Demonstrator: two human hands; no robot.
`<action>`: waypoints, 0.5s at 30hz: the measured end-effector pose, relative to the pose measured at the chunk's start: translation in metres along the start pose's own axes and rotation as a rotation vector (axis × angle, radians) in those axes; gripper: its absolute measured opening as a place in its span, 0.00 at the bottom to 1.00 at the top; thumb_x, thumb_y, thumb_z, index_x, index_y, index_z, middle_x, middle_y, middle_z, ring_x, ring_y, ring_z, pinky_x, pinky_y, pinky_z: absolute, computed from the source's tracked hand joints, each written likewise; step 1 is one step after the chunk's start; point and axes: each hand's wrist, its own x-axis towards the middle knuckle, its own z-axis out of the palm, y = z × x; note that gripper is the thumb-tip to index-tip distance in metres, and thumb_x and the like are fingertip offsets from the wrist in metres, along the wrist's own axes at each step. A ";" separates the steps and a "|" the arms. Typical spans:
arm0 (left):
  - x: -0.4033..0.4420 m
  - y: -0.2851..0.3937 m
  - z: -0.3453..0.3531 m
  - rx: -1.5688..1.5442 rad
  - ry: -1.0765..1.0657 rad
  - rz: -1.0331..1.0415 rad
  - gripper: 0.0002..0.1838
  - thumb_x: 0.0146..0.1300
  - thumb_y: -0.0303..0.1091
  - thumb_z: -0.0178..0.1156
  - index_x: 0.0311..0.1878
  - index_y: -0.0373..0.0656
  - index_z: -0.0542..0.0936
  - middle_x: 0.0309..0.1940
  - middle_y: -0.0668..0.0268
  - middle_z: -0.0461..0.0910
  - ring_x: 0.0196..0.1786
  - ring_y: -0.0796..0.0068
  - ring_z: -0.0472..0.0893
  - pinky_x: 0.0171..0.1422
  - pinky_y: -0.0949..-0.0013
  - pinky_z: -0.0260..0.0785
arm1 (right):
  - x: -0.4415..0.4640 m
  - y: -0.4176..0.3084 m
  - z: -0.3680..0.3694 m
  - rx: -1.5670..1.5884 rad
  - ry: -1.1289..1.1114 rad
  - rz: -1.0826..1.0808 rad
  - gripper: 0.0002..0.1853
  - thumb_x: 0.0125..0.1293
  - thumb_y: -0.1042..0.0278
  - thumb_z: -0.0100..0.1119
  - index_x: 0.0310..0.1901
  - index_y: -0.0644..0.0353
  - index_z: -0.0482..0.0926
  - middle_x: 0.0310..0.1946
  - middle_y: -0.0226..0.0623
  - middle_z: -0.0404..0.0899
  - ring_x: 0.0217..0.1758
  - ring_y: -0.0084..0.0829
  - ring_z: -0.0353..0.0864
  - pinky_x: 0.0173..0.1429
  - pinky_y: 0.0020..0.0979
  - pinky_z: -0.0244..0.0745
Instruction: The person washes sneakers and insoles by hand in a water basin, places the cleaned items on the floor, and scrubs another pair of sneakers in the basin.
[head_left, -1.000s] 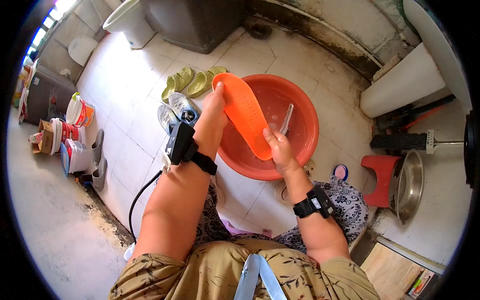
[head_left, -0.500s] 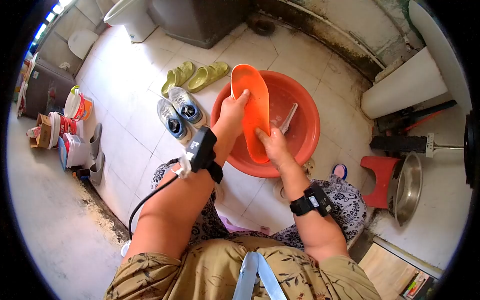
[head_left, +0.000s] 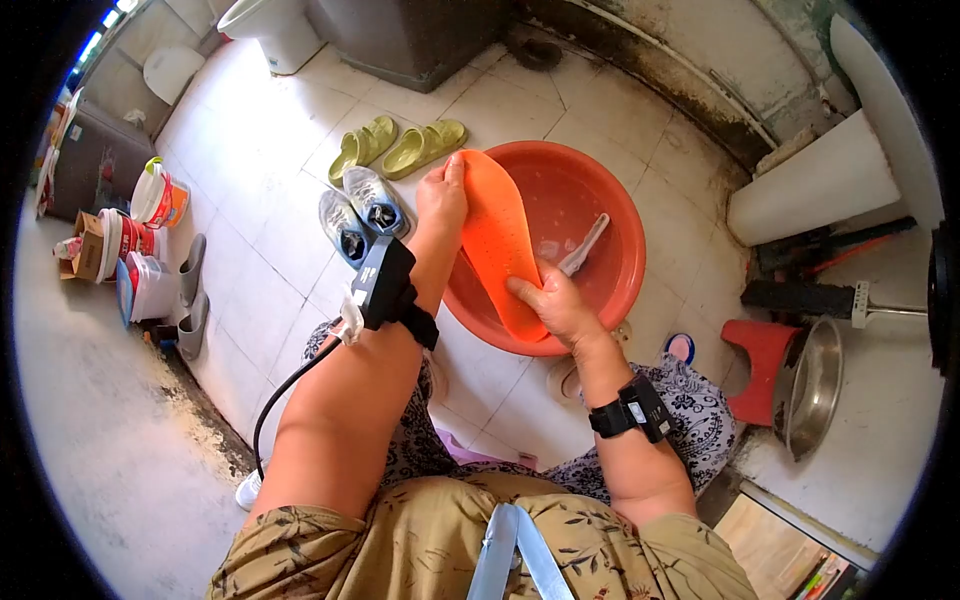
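Observation:
An orange insole (head_left: 497,235) is held over a red plastic basin (head_left: 628,250). My left hand (head_left: 443,197) grips its far end at the left edge, thumb on top. Around the near end, my right hand (head_left: 555,302) is closed with its thumb pressed on the upper face. Inside the basin, right of the insole, a white brush (head_left: 585,245) leans toward the wall in what looks like shallow water. A pair of grey-and-blue sneakers (head_left: 372,205) stands on the floor just left of the basin.
Green slippers (head_left: 425,149) sit beyond the sneakers. Buckets (head_left: 160,195) and grey slippers (head_left: 192,270) line the left wall. On the right are a red stool (head_left: 755,370), a metal bowl (head_left: 815,385) and a small pink-and-blue brush (head_left: 680,348). A toilet (head_left: 272,35) stands at the back left.
The insole's far end has dropped lower and its near end has shifted right. My left hand has slid left to the insole's far edge. The right hand moved slightly right.

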 end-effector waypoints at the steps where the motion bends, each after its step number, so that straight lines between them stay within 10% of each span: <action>1: -0.002 0.003 -0.002 0.063 0.009 -0.049 0.17 0.65 0.41 0.51 0.40 0.35 0.78 0.32 0.65 0.79 0.35 0.77 0.76 0.39 0.73 0.69 | -0.002 -0.004 0.001 0.022 0.008 0.031 0.21 0.64 0.70 0.55 0.57 0.67 0.67 0.50 0.34 0.74 0.52 0.25 0.72 0.57 0.27 0.67; 15: -0.019 0.024 -0.002 -0.008 -0.268 0.059 0.19 0.59 0.40 0.59 0.46 0.35 0.77 0.36 0.58 0.79 0.37 0.73 0.78 0.42 0.71 0.70 | -0.006 -0.009 -0.022 -0.153 -0.053 0.078 0.20 0.64 0.70 0.54 0.57 0.66 0.68 0.48 0.32 0.76 0.49 0.23 0.73 0.55 0.27 0.68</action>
